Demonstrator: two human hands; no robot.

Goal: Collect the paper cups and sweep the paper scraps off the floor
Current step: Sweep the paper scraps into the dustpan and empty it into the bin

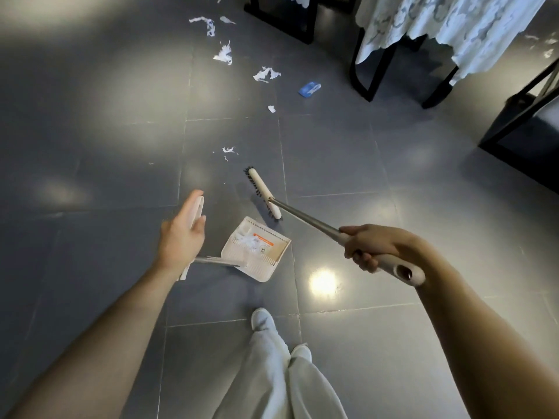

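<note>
**A:** From the head view, which step is judged to be in hand?

**B:** The sweeping. The broom [305, 217] is gripped by the right hand [372, 246], with the fingers wrapped fully round the pale end of the shaft. The broom head [263, 192] is set down on the floor [90, 131], just beside the dustpan [266, 267]. Some white scraps can already be seen inside the pan.

**A:** And the left hand?

**B:** The left hand [181, 234] is placed at the dustpan's upright handle [198, 207]. The handle is caught between the thumb and nearly straight fingers, so the hold is judged to be loose.

**A:** Where is the rest of the work?

**B:** Paper scraps [228, 150] are scattered ahead of the broom head. A larger trail of scraps [266, 74] is strung out further off, towards the cloth-covered tabletop [453, 22]. A small blue object [309, 89] lies near that trail. Whether it is a flattened cup cannot be told, and no other cup is made out.

**A:** What is called for next?

**B:** The broom head would probably have to be carried past the nearest scraps and drawn back towards the pan. The pan's mouth would need to be turned to face the stroke and kept flat on the floor.
</note>
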